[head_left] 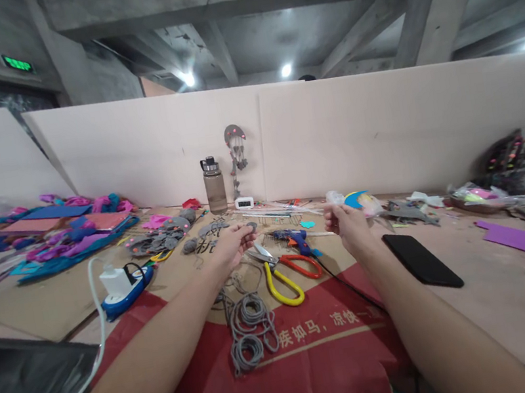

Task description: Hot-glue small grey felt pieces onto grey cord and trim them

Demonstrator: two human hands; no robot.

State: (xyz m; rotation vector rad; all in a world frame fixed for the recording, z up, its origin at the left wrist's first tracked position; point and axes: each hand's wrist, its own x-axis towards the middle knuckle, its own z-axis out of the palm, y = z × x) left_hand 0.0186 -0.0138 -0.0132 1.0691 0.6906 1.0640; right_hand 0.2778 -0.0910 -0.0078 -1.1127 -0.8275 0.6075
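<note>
My left hand is closed in a pinch on a small grey felt piece at its fingertips, above the cardboard. To the right, my right hand has its fingers pressed together; what they hold, if anything, is too small to make out. Between and below the hands lie scissors with one yellow and one red handle, blades toward my left hand. Just behind them rests a blue glue gun with a black cable. Loops of grey cord lie on the red part of the cardboard, nearer to me.
A black phone lies right of my right arm. On the left are a blue power strip and a pile of grey felt pieces. A bottle, small clock and hanging ornament are at the back panel.
</note>
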